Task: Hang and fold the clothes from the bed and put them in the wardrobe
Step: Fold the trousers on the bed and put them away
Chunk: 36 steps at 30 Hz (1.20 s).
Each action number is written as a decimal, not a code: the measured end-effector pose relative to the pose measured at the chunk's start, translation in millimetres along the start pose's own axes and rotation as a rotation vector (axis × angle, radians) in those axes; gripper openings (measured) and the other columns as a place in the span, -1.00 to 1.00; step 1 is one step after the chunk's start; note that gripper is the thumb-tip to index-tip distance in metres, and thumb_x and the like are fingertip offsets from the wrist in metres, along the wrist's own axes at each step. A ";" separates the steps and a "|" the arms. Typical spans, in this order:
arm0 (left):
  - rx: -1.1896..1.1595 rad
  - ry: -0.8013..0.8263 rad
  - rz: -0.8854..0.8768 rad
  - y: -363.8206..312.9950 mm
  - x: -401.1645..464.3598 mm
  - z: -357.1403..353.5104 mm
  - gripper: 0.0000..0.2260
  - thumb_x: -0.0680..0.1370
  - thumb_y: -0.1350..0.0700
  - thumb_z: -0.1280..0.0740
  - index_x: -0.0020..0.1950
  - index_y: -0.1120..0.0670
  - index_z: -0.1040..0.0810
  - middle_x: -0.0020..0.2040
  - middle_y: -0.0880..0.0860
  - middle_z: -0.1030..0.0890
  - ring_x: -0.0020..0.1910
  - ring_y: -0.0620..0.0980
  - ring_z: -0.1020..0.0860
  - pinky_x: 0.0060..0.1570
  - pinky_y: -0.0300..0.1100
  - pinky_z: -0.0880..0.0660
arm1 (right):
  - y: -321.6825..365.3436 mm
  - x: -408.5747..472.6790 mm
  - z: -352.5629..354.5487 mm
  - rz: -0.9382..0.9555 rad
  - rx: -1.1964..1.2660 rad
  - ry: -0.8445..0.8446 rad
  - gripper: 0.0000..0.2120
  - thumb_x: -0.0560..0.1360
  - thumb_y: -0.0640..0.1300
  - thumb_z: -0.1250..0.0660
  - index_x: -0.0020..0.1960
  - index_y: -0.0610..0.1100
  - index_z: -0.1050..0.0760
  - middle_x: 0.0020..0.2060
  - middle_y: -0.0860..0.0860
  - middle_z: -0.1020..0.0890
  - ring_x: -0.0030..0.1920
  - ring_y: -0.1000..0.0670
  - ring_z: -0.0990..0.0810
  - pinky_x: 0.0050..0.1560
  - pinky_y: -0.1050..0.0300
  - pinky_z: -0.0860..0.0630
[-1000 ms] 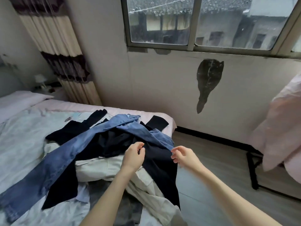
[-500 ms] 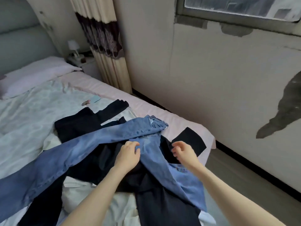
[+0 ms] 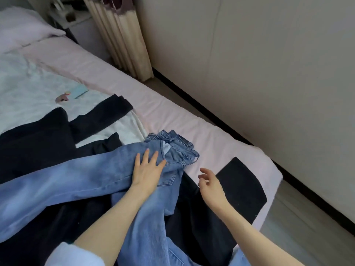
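A pair of blue jeans (image 3: pixel 80 179) lies spread across a pile of clothes on the bed (image 3: pixel 172 120), its waistband bunched toward the bed's far side. My left hand (image 3: pixel 147 170) rests flat on the jeans near the waist, fingers straight. My right hand (image 3: pixel 210 184) hovers just right of the jeans above dark fabric, fingers loosely curled and holding nothing. Black garments (image 3: pixel 36 143) lie under and around the jeans, and a white garment (image 3: pixel 123 127) shows between them. A black piece (image 3: pixel 242 187) reaches the bed's corner.
A pale quilt (image 3: pixel 25 89) covers the left of the bed, with a small blue card (image 3: pixel 79 91) on it. A pillow (image 3: pixel 21 27), a nightstand (image 3: pixel 76 20) and a curtain (image 3: pixel 123 35) stand at the back. A grey wall (image 3: pixel 249 64) and floor strip (image 3: pixel 299 214) run along the right.
The view has tilted down and closer to the bed. My left hand has opened flat onto the jeans near the waist. My right hand has moved right, off the jeans.
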State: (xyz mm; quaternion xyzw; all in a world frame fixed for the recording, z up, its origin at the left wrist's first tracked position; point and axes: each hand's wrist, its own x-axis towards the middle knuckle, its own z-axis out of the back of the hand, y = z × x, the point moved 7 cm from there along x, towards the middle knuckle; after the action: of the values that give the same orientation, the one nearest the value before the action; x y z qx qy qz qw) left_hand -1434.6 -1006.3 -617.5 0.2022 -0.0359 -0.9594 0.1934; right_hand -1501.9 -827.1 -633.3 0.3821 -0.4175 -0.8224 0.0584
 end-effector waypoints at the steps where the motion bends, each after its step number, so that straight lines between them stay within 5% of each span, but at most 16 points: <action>1: -0.052 -0.049 0.010 2.4 2.3 6.5 -0.68 0.43 0.18 -0.45 0.18 0.06 -0.57 0.18 0.23 -0.58 0.22 0.32 -0.49 0.12 0.19 -0.45 | -0.8 5.7 -3.0 -0.019 0.003 0.011 -0.62 0.59 -0.19 -0.07 0.39 -0.05 -0.28 0.16 0.03 -0.48 -0.11 0.13 -0.52 -0.23 0.36 -0.40; 3: -0.270 -0.161 0.156 18.9 3.2 25.6 -0.87 0.56 0.19 -0.28 0.10 0.13 -0.52 -0.06 0.22 -0.64 -0.01 0.30 -0.58 -0.18 0.01 -0.44 | 1.9 16.3 -9.5 -0.047 0.031 0.026 -0.60 0.59 -0.16 -0.08 0.43 -0.07 -0.23 0.20 0.00 -0.47 0.00 0.02 -0.55 -0.04 0.23 -0.46; 5: -0.531 -0.231 0.355 49.3 0.3 36.1 -0.77 0.66 0.09 -0.09 0.16 0.19 -0.44 0.00 0.32 -0.59 0.02 0.35 -0.52 -0.17 0.00 -0.32 | 4.9 24.7 -22.2 -0.115 0.095 0.068 -0.53 0.60 -0.11 -0.09 0.49 -0.08 -0.12 0.32 -0.07 -0.40 0.21 -0.09 -0.50 0.23 0.07 -0.43; 7: -0.822 -0.353 0.523 84.2 -15.5 50.8 -0.74 0.66 0.11 -0.09 0.08 0.28 -0.44 0.05 0.37 -0.55 0.05 0.36 -0.47 -0.15 -0.02 -0.24 | 8.9 27.9 -40.4 -0.225 0.232 0.119 -0.49 0.61 -0.08 -0.13 0.49 -0.14 -0.05 0.25 -0.12 -0.42 0.28 -0.17 -0.45 0.28 -0.04 -0.43; 9: -1.030 -0.449 0.609 113.4 -39.5 64.7 -0.77 0.65 0.15 -0.10 -0.07 0.26 -0.44 -0.03 0.32 -0.54 0.01 0.30 -0.46 -0.12 -0.05 -0.24 | 16.4 26.9 -57.4 -0.347 0.441 0.137 -0.65 0.59 -0.10 -0.20 0.30 -0.17 -0.20 -0.08 -0.10 -0.45 -0.06 -0.08 -0.57 -0.09 0.09 -0.55; 11: -1.159 -0.474 0.630 132.5 -66.7 74.5 -0.76 0.65 0.15 -0.10 -0.20 0.17 -0.37 -0.22 0.14 -0.49 -0.13 0.14 -0.43 -0.19 -0.08 -0.27 | 29.1 21.2 -69.6 -0.410 0.601 0.118 -0.80 0.56 -0.12 -0.28 0.00 -0.24 -0.32 -0.37 -0.03 -0.40 -0.48 0.08 -0.44 -0.49 0.26 -0.35; 13: -1.248 -0.491 0.613 138.6 -86.3 83.4 -0.79 0.65 0.14 -0.11 -0.14 0.16 -0.41 -0.26 0.02 -0.43 -0.16 0.02 -0.39 -0.18 -0.09 -0.34 | 34.4 19.6 -72.4 -0.417 0.644 0.088 -0.82 0.53 -0.19 -0.33 -0.18 -0.27 -0.42 -0.48 -0.02 -0.47 -0.56 0.10 -0.44 -0.57 0.29 -0.32; 17: -1.363 -0.553 0.549 154.1 -134.7 116.6 -0.80 0.59 0.01 -0.25 -0.15 0.10 -0.49 -0.23 0.01 -0.53 -0.22 -0.08 -0.48 -0.15 -0.16 -0.42 | 74.8 -0.6 -79.4 -0.299 0.574 0.131 -0.81 0.47 -0.27 -0.33 0.02 -0.37 -0.53 -0.31 -0.16 -0.61 -0.36 -0.09 -0.58 -0.29 0.14 -0.52; 21: -1.420 -0.594 0.533 164.2 -199.5 155.2 -0.88 0.54 0.02 -0.34 -0.21 -0.06 -0.54 -0.28 -0.14 -0.60 -0.31 -0.28 -0.54 -0.38 -0.46 -0.42 | 144.6 -61.3 -72.5 -0.083 0.550 0.235 -0.95 0.45 -0.29 -0.28 -0.10 -0.24 -0.50 -0.31 -0.16 -0.61 -0.32 -0.12 -0.59 -0.22 0.07 -0.55; 25: -1.495 -0.745 0.520 179.9 -281.6 185.5 -0.84 0.56 0.10 -0.32 -0.21 -0.02 -0.58 -0.26 -0.10 -0.62 -0.25 -0.13 -0.56 -0.27 -0.25 -0.48 | 187.0 -146.0 -48.2 0.111 0.528 0.285 -0.78 0.36 -0.28 -0.29 0.00 -0.30 -0.49 -0.22 -0.22 -0.60 -0.20 -0.17 -0.57 -0.12 -0.09 -0.55; 28: -1.678 -0.851 0.458 175.1 -372.5 199.1 -0.86 0.58 0.17 -0.28 -0.14 0.05 -0.58 -0.15 -0.02 -0.64 -0.22 -0.12 -0.60 -0.22 -0.24 -0.52 | 195.5 -248.6 -23.0 0.247 0.519 0.282 -0.81 0.48 -0.41 -0.16 -0.04 -0.28 -0.51 -0.19 -0.19 -0.66 -0.22 -0.13 -0.65 -0.27 0.08 -0.59; 33: -1.771 -0.754 0.313 131.4 -491.6 197.6 -0.92 0.56 0.16 -0.31 -0.03 0.05 -0.60 -0.04 0.04 -0.68 -0.04 0.03 -0.64 0.05 -0.07 -0.52 | 178.7 -392.2 4.2 0.368 0.504 0.181 -0.79 0.46 -0.44 -0.16 -0.02 -0.26 -0.51 -0.16 -0.20 -0.65 -0.21 -0.13 -0.63 -0.21 0.09 -0.57; 36: -1.700 -0.734 0.207 104.3 -558.2 216.1 -0.95 0.54 0.15 -0.35 -0.10 0.04 -0.59 -0.15 -0.03 -0.68 -0.12 -0.05 -0.63 -0.14 -0.25 -0.56 | 161.0 -462.5 7.0 0.406 0.455 0.167 -0.89 0.52 -0.29 -0.28 0.04 -0.24 -0.52 -0.14 -0.15 -0.67 -0.15 -0.12 -0.65 -0.08 0.03 -0.59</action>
State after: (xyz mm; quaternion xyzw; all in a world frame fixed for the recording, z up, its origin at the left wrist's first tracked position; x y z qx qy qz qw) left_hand -1013.4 -889.2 -195.6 -0.3275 0.6019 -0.6453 0.3377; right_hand -1218.3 -734.5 -244.9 0.3605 -0.6522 -0.6452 0.1685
